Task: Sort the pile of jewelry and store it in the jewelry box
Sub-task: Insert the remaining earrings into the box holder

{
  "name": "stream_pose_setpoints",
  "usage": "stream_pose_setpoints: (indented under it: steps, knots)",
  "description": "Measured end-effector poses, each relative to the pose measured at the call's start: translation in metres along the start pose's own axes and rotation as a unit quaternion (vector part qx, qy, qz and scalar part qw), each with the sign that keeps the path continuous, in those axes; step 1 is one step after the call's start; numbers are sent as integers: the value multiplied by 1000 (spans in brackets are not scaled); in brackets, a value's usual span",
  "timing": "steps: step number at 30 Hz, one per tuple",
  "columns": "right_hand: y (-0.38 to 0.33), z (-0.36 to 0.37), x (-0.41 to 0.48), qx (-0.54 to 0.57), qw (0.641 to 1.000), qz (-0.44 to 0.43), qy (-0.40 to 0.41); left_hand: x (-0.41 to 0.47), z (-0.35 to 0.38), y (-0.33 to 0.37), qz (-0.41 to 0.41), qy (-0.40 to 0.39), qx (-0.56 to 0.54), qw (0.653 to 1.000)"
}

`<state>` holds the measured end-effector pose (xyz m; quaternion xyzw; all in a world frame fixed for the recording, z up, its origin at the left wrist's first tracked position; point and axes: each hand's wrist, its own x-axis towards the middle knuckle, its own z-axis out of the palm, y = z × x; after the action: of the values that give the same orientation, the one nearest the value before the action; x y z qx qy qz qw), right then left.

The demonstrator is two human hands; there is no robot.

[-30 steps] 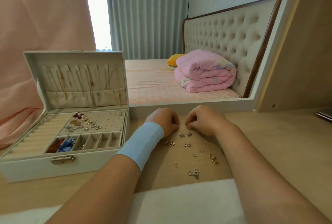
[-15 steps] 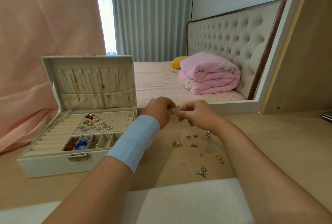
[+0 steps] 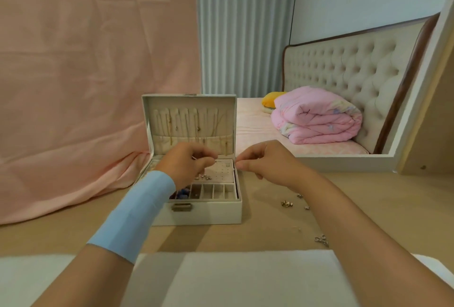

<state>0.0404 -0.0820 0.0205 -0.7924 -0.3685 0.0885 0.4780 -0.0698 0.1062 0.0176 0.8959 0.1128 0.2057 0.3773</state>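
The white jewelry box (image 3: 208, 213) stands open on the tan table, lid upright with thin chains hanging inside. My left hand (image 3: 186, 164), with a pale blue band on the wrist, hovers over the box's earring panel (image 3: 221, 174), fingers pinched on a small silvery earring (image 3: 196, 158). My right hand (image 3: 265, 161) is at the box's right rim, thumb and fingers pinched together; whether it holds anything is too small to tell. Several loose earrings (image 3: 287, 204) lie on the table right of the box. Blue and red pieces (image 3: 181, 194) fill the front-left compartments.
A white cloth (image 3: 233, 277) covers the table's near edge. More small earrings (image 3: 321, 239) lie by my right forearm. A pink sheet (image 3: 73, 85) hangs behind the box on the left. A bed with a folded pink quilt (image 3: 317, 119) lies beyond the table.
Both hands rose off the jewelry pile and moved left to the open box, the left one carrying a small earring. My view has turned left, so the box now sits centre.
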Motion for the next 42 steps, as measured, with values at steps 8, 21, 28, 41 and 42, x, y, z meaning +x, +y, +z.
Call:
stream_pose_setpoints:
  steps: [8,21,28,41,42]
  knots:
    - [-24,44,6,-61,997,-1,-46,-14,-29,-23,17,20,-73,997]
    - [-24,62,9,-120,992,-10,-44,-11,-29,-29,40,-3,-44,998]
    - [-23,58,6,19,999,2,-28,-11,-24,-27,46,-3,-17,999]
    - [-12,63,11,-71,997,-11,-36,-12,-26,-33,26,-54,44,997]
    - [-11,64,11,-101,994,-8,-44,-12,-27,-33,34,-46,56,997]
